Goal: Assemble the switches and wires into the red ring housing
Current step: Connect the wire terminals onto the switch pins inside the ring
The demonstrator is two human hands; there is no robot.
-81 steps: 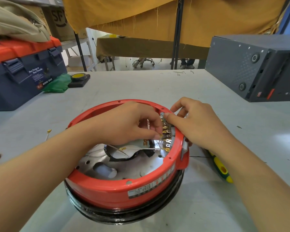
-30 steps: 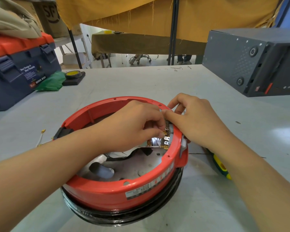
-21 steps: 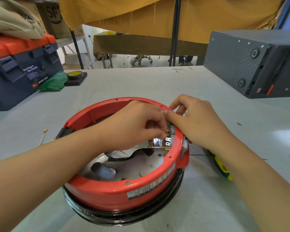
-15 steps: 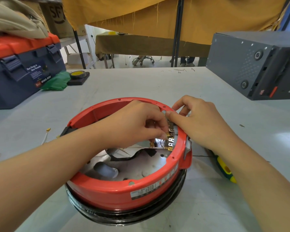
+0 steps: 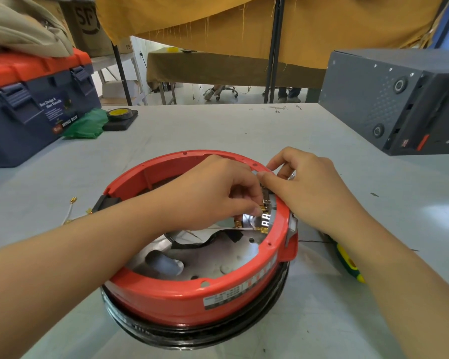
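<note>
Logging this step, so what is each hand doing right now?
Left hand: closed, fingertips pinching a small gold wire terminal inside the round red plastic ring housing.
Right hand: curled over the housing rim; what it holds cannot be told.

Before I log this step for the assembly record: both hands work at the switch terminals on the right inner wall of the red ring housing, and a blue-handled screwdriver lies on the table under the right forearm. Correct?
Not quite. In the head view the screwdriver has a yellow-and-green handle, not blue. The rest holds: left hand and right hand work at the switch terminals on the red ring housing.
</note>
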